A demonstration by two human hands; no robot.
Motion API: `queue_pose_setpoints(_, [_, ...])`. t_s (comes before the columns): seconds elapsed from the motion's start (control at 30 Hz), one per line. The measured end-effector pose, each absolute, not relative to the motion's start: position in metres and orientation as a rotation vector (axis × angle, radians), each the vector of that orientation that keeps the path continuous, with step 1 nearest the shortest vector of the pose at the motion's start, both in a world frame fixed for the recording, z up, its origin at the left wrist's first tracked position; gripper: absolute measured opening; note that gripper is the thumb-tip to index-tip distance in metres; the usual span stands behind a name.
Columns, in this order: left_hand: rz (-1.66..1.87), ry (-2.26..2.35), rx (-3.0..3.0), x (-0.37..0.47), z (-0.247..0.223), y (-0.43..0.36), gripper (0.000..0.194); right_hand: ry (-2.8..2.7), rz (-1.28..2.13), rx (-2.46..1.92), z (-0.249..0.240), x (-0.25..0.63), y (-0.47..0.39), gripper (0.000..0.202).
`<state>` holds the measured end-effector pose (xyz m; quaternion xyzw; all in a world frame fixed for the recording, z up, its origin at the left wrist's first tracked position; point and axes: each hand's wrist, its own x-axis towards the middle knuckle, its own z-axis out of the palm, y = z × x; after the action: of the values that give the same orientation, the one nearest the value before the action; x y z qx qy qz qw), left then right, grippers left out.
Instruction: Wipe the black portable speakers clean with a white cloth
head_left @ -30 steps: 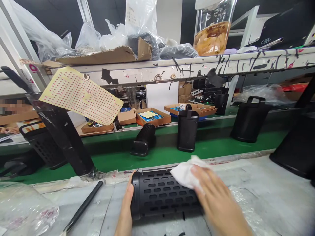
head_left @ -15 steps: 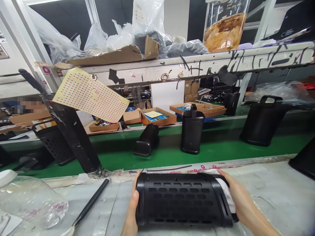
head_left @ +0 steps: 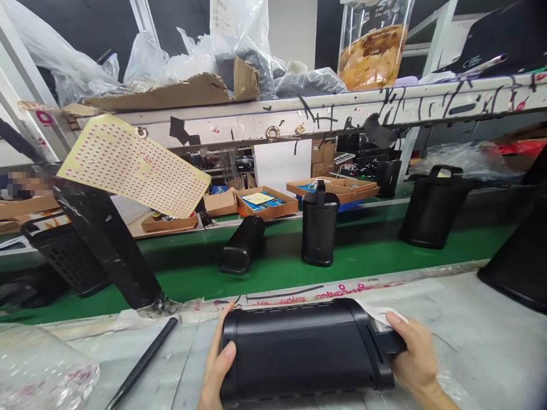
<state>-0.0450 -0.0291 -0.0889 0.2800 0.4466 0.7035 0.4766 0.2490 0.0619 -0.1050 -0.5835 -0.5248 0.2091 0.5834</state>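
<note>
A big black case [head_left: 299,353] lies on its side in two bare hands, low in the middle of the view. Its smooth side faces up. I cannot tell if it touches the desk [head_left: 453,307] under it.

The left hand [head_left: 216,364] is at the case's 9 o'clock end. Its fingers grip that end, with the thumb on the near side. The right hand [head_left: 416,359] is at the 3 o'clock end. Its fingers are closed on the black handle [head_left: 391,341], and they hold a white cloth [head_left: 378,313] there too.

Think of the big case as the middle of a clock. A thin black stick [head_left: 145,359] is on the desk at 9 o'clock, and a clear plastic thing [head_left: 47,364] is farther out that way. Past the desk is a green belt [head_left: 363,256]. On it, a small black case [head_left: 243,245] lies down at 11 o'clock. A tall black case [head_left: 320,230] stands at 12 o'clock. A wide black case [head_left: 431,213] stands between 1 and 2 o'clock. A yellow sheet [head_left: 137,165] with red dots hangs between 10 and 11 o'clock.
</note>
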Motion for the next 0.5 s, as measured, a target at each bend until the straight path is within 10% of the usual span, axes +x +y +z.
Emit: queue_pose_setpoints(0.5, [1.775, 1.140, 0.747, -0.051, -0.099, -0.026, 0.054, -1.366, 0.645, -1.298, -0.097, 0.247, 0.064, 0.048])
